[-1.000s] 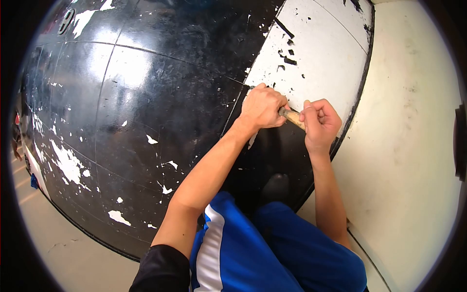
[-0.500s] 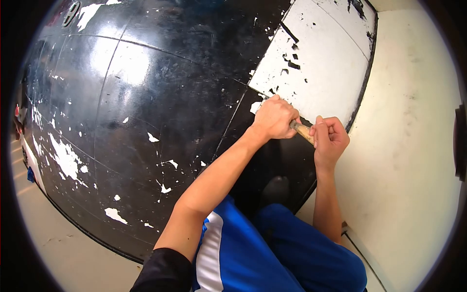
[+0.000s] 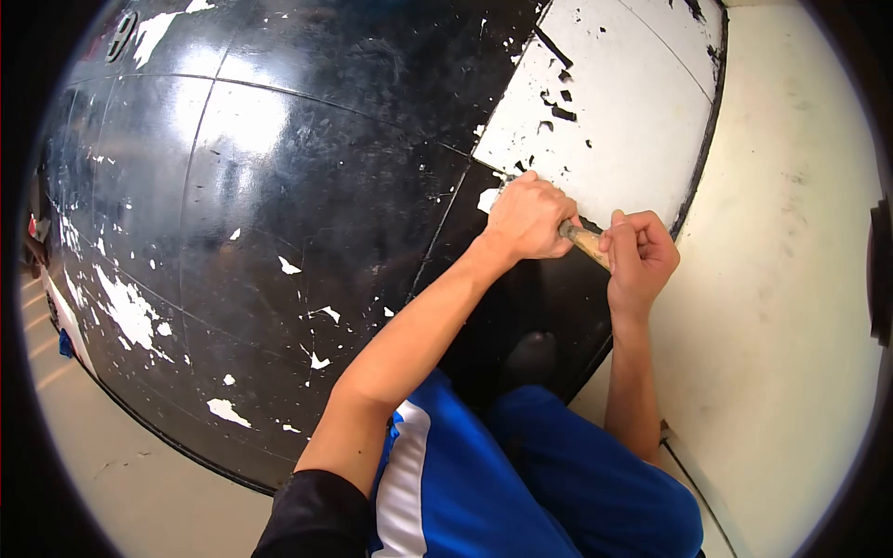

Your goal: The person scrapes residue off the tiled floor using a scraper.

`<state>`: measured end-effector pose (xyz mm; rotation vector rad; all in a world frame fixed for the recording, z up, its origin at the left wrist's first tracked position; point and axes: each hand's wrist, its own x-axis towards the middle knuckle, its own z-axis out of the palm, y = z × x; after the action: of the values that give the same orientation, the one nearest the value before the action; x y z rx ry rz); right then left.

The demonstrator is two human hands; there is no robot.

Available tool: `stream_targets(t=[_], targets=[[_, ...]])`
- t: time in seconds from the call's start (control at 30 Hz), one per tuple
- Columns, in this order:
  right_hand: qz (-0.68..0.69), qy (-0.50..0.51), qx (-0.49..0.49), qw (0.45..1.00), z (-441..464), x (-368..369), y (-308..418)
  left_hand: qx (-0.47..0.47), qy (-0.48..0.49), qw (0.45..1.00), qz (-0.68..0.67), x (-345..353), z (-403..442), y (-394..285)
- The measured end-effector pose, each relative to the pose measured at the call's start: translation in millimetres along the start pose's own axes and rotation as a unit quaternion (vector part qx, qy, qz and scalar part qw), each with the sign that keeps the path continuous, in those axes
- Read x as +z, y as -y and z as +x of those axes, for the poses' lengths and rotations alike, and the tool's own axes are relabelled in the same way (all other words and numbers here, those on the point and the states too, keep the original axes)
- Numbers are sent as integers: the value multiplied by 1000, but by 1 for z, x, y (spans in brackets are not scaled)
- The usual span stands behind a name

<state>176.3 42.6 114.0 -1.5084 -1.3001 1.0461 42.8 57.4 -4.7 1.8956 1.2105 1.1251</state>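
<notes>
My left hand (image 3: 530,219) is wrapped round the front part of a tool with a wooden handle (image 3: 589,245). The tool's working end is mostly hidden by that hand. My right hand (image 3: 642,259) is closed on the rear end of the handle. Both hands are over a large black panel (image 3: 326,205), near its border with a white area (image 3: 623,121). Dark flakes (image 3: 564,112) lie on the white area, and a small bare white patch (image 3: 486,199) shows just left of my left hand.
A pale wall (image 3: 772,242) stands close on the right. My legs in blue shorts (image 3: 474,474) are below the panel. White chipped patches (image 3: 130,312) mark its left side. Part of another person (image 3: 35,249) shows at the far left edge.
Both hands and the tool have moved right and down along the border since a second ago. The small white patch beside my left hand now shows. My grip looks the same.
</notes>
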Motion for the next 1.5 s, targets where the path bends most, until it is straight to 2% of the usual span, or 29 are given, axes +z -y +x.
stream_targets(t=[0.27,0.83,1.03,1.5], targets=[[-22,14,0,1000,1,18,4,-3,27,1000,14,-23,-2,12],[24,-8,41,999,-11,-16,-7,4,15,1000,9,8,-4,-4],[23,-21,2,999,-11,-12,-10,14,19,1000,11,7,-4,-3],[63,-17,6,998,-6,-2,-13,14,23,1000,12,-5,-2,6]])
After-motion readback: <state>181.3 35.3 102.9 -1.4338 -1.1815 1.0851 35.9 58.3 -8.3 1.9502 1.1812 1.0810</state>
